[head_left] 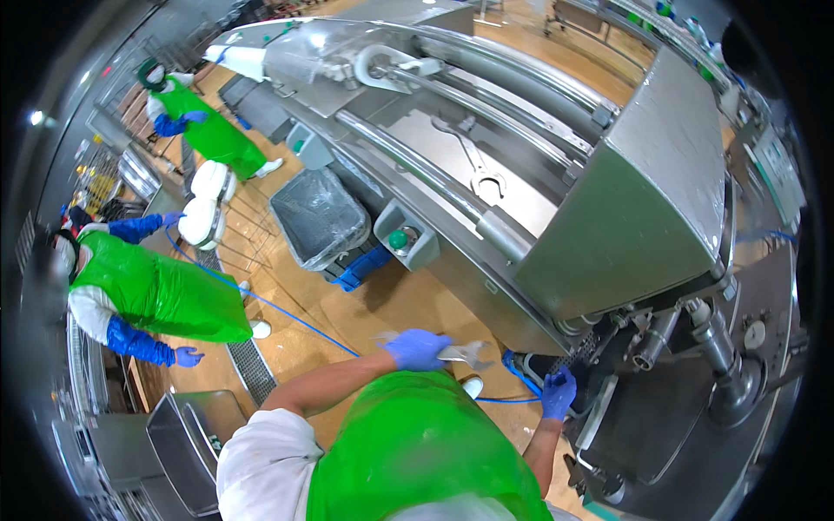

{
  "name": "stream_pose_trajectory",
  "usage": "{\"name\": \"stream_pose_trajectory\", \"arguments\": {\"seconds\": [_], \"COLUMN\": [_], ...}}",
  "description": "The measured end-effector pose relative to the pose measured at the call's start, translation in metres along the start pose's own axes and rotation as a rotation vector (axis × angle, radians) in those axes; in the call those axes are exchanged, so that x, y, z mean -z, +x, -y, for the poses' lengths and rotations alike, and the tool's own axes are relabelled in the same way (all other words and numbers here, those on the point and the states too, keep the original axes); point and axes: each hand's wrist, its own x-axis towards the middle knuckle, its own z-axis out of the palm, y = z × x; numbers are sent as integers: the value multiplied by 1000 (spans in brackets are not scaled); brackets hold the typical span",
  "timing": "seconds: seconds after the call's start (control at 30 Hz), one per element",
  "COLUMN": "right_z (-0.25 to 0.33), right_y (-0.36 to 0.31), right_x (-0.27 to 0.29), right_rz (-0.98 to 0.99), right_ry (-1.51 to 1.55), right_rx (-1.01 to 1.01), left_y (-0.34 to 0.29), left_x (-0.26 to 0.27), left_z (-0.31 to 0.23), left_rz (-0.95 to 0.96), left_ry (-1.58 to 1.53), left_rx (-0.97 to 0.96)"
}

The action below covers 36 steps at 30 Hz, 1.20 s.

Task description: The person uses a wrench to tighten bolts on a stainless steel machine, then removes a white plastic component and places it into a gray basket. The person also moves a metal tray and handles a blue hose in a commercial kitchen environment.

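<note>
My left hand, in a blue glove, is closed around a metal wrench in front of my green apron. The wrench's jaw end sticks out to the right, slightly blurred. My right hand, gloved too, is raised beside the dark lower part of the machine, its fingers apart and nothing visible in them. Whether it touches the machine I cannot tell. A second, double-ended wrench lies on the flat bed of the large steel machine, between its long metal rods.
A lined grey bin stands left of the machine, near a green button. A blue hose crosses the tan floor. Two co-workers in green aprons are at the left, by white tubs. Steel pipe fittings jut out at right.
</note>
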Motion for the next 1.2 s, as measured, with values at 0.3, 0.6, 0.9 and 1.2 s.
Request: {"name": "stream_pose_trajectory", "arguments": {"seconds": [0.3, 0.6, 0.9, 1.2], "right_z": [31, 81, 101, 1], "right_y": [120, 139, 172, 10], "right_x": [0, -38, 107, 98], "right_rz": [747, 304, 22, 504], "right_ry": [-752, -185, 89, 548], "right_rx": [289, 36, 225, 323], "left_y": [-38, 74, 156, 122], "left_x": [61, 152, 175, 181], "left_z": [88, 133, 148, 175], "left_rz": [-385, -473, -262, -691], "left_ry": [183, 347, 360, 322], "left_rx": [167, -200, -262, -225]}}
